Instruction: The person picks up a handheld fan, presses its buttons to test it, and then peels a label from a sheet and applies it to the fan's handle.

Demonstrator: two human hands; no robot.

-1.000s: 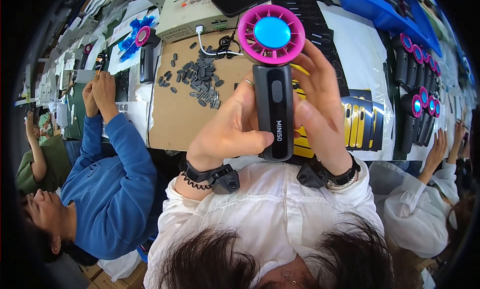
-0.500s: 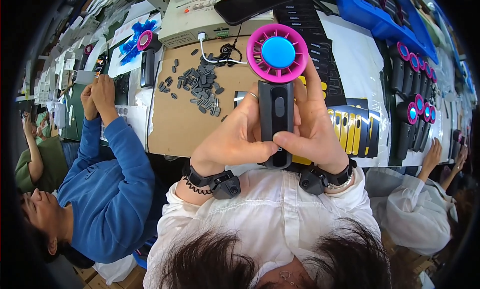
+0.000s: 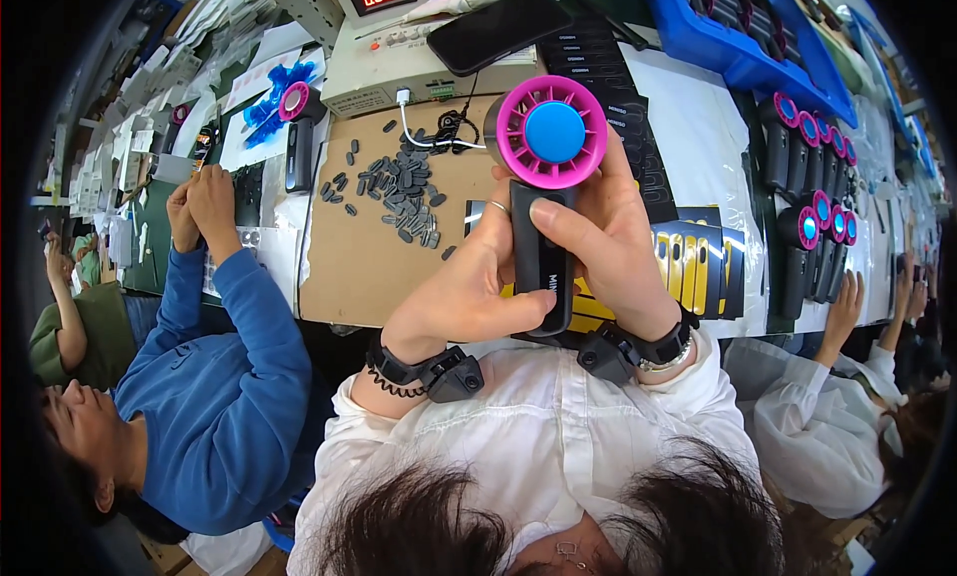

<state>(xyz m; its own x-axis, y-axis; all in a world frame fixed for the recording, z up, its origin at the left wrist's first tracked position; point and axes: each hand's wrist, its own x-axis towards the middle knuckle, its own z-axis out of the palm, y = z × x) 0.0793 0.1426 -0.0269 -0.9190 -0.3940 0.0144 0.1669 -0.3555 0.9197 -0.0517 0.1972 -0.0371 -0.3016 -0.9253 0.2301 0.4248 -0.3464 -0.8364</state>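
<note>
Both my hands hold a handheld fan [image 3: 543, 232] upright before my chest. It has a black handle and a round pink grille with a blue centre. My left hand [image 3: 474, 277] wraps the lower handle, its thumb across the front near the base. Higher up, my right hand [image 3: 608, 222] grips from the other side, its thumb pressed on the upper front of the handle. A white cable [image 3: 439, 133] runs from a box-shaped power supply [image 3: 399, 88] to behind the fan head. Left of my hands, many small dark oval pieces [image 3: 399, 182] lie scattered on brown cardboard [image 3: 344, 272].
A black phone [image 3: 498, 33] rests on the power supply. Black and yellow printed cards [image 3: 698, 262] lie to the right. Farther right are several similar fans [image 3: 809, 227] and a blue crate [image 3: 743, 63]. A co-worker in blue [image 3: 214, 377] sits at left, another in white [image 3: 827, 417] at right.
My right thumb has moved from the lower handle up to its upper front. The oval button that showed there is now covered. The fan sits slightly lower in view.
</note>
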